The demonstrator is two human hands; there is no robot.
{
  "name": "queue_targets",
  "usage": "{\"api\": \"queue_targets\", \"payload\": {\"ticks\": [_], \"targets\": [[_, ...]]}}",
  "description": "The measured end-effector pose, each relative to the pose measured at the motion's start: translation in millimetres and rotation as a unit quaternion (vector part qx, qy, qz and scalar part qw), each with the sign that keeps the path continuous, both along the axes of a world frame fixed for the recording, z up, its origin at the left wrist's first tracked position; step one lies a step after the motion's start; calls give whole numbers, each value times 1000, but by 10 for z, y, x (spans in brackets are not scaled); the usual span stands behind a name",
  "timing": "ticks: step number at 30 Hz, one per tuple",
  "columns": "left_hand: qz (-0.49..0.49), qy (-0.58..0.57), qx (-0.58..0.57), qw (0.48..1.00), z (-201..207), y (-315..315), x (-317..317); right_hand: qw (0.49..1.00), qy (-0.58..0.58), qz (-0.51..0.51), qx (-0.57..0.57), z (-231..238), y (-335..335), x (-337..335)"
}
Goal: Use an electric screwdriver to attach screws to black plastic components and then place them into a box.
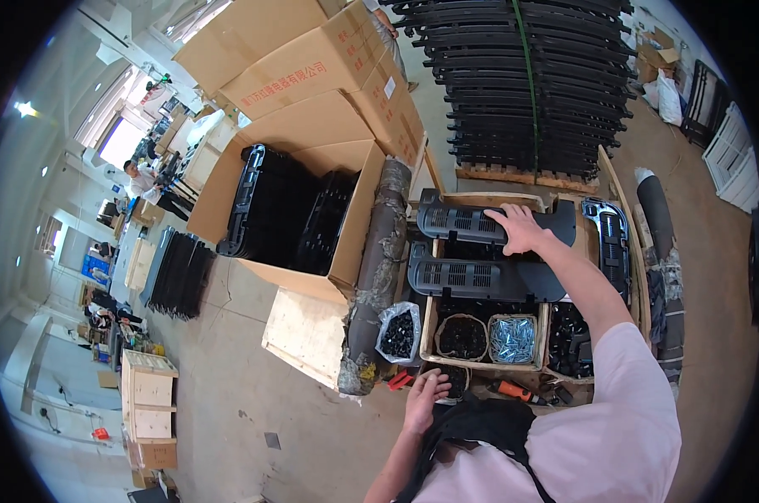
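Two long black plastic panels with slotted grilles lie side by side across a wooden workbench frame. My right hand [520, 230] reaches over the far black plastic panel [457, 223], fingers across its top and thumb at its near edge. The near panel [459, 275] lies under no hand. Close to my body, my left hand [427, 401] is held up with loosely curled, parted fingers and nothing in it. Beside it are a red-handled tool [400, 380] and a container of small dark parts [455, 379], partly covered by the hand and apron.
A wooden tray holds a bin of silver screws [514, 339] and a bin of black parts [462, 337]. A bag of black parts [399, 332] sits left; an orange power tool [514, 390] lies below. Cartons [350, 251], a wrapped roll [375, 260] and stacked black frames [488, 101] surround the bench.
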State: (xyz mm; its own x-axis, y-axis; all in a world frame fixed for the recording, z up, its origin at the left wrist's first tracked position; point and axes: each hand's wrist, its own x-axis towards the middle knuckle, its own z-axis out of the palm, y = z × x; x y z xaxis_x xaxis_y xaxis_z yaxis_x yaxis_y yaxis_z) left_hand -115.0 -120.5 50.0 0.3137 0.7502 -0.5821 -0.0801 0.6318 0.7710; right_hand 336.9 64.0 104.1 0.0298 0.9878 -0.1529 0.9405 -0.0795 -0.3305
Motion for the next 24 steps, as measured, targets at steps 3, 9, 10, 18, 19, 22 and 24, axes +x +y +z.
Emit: {"api": "queue_targets", "payload": {"ticks": [3, 9, 10, 18, 19, 22, 24], "targets": [[-68, 37, 42, 996, -16, -40, 124, 1000, -9, 17, -14, -293, 73, 100], [-145, 112, 104, 977, -18, -13, 117, 988, 22, 19, 151, -397, -165, -302], [-151, 122, 119, 974, -70, -2, 116, 994, 41, 35, 98, -317, -324, -366], [-196, 168, 161, 953, 50, 142, 395, 997, 21, 63, -37, -332, -992, -710], [-219, 188, 180, 940, 167, 147, 507, 997, 22, 57, -41, -313, -1034, -703], [-263, 215, 227, 912, 335, 118, 633, 997, 11, 68, 20, -302, -982, -671], [-289, 213, 288, 888, 309, 105, 651, 994, 69, 60, 65, -280, -856, -600]]}}
